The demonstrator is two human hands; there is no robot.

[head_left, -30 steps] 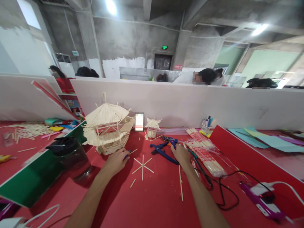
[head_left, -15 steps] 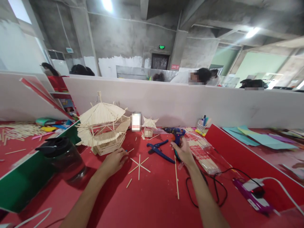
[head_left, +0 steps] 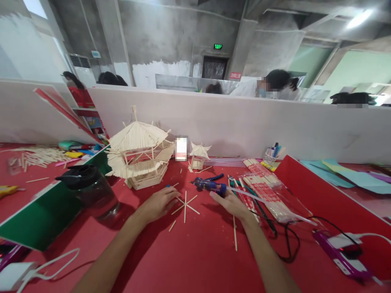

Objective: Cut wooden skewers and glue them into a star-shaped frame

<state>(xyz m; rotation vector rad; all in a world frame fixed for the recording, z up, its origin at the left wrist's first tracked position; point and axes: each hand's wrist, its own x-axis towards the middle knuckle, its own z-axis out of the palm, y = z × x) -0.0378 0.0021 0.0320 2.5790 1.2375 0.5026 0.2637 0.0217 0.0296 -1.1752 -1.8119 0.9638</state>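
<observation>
My left hand [head_left: 159,204] lies on the red table [head_left: 195,260], fingers stretched out, tips at the left arm of a star of thin wooden sticks [head_left: 185,206]. A small blue bit [head_left: 167,186] lies just beyond it. My right hand [head_left: 232,204] is closed on the grip of a blue glue gun [head_left: 209,185], held low over the table with its nozzle pointing left, just right of the star. A glue stick juts from the gun's back towards the right. A blue-handled tool [head_left: 216,177] lies behind the gun.
A large stick pavilion [head_left: 137,156] and a small one [head_left: 200,156] stand by the white partition. A dark jar [head_left: 90,193] sits left, beside a green-edged board [head_left: 42,221]. Packs of sticks [head_left: 270,193], a black cable [head_left: 287,242] and a purple power strip [head_left: 342,252] lie right. People sit beyond.
My right hand picked up the glue gun from the back and brought it down and left towards the star. My left hand slid right to the star's edge.
</observation>
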